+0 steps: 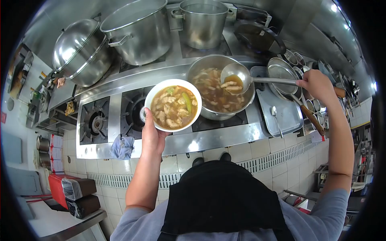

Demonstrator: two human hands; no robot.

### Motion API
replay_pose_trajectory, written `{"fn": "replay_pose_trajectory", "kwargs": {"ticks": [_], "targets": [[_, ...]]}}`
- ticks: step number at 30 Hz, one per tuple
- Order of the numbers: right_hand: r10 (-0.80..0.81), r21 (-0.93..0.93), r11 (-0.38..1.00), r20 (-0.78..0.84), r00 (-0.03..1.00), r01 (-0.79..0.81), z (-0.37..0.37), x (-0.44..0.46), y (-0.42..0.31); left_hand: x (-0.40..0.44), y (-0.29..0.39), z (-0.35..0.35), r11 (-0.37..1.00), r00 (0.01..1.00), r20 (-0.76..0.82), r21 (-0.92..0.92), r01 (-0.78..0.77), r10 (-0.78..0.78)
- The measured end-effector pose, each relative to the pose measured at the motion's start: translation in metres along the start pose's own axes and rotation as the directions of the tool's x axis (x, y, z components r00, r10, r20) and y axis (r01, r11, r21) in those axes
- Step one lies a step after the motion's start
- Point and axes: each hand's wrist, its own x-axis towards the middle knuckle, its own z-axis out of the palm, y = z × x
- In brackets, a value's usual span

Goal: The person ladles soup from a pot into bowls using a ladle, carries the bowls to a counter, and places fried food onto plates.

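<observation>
My left hand (152, 134) grips a white bowl (149, 98) from below, its thumb near the rim. Brown soup with pale meat pieces and a green pepper fills the bowl. In my right hand (317, 85) is the handle of a metal ladle (245, 72). The ladle's cup holds broth and a few meat strips, over a wide steel pot (253, 100) of the same soup. The bowl is beside the pot's left side, slightly nearer to me.
Tall steel pots (138, 36) and a domed steamer (78, 44) stand behind the burners (96, 123). A grey tray (283, 116) with a spoon lies right of the pot, near strainers (281, 72). A cloth (122, 146) hangs at the stove's front edge.
</observation>
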Motion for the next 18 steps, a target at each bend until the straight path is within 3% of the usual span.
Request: {"fn": "replay_pose_trajectory", "kwargs": {"ticks": [3,7,9,11,12,13,15,18], "targets": [[0.025,0.056,0.998,0.049,0.998,-0.027,-0.015,0.001,0.01,0.003,-0.002,0.003,1.0,1.0,0.001,0.006,0.026,-0.026],[-0.087,0.17,0.981,-0.059,0.994,0.096,-0.04,-0.001,0.027,0.007,-0.005,0.011,0.999,0.999,0.045,0.046,0.004,-0.006],[-0.055,0.312,0.949,0.044,0.998,0.038,-0.065,0.0,0.033,0.009,-0.004,0.017,0.999,0.999,0.046,0.052,0.001,-0.003],[-0.037,0.371,0.927,-0.062,0.997,0.057,-0.081,-0.003,0.042,0.01,-0.004,0.019,0.998,0.999,0.049,0.06,0.003,-0.006],[-0.033,0.322,0.946,0.037,0.999,0.02,-0.093,0.007,0.057,0.011,-0.005,0.019,0.998,0.998,0.063,0.063,-0.005,0.001],[-0.024,0.372,0.923,-0.189,0.982,0.095,-0.091,-0.001,0.061,0.012,-0.006,0.02,0.998,0.997,0.078,0.065,-0.013,0.008],[0.052,0.297,0.952,0.104,0.993,-0.081,-0.131,0.005,0.067,0.015,-0.006,0.019,0.998,0.997,0.074,0.069,-0.002,-0.003],[0.02,0.293,0.956,-0.028,0.999,-0.011,-0.151,0.002,0.074,0.019,-0.008,0.017,0.997,0.997,0.075,0.071,0.005,-0.01]]}}
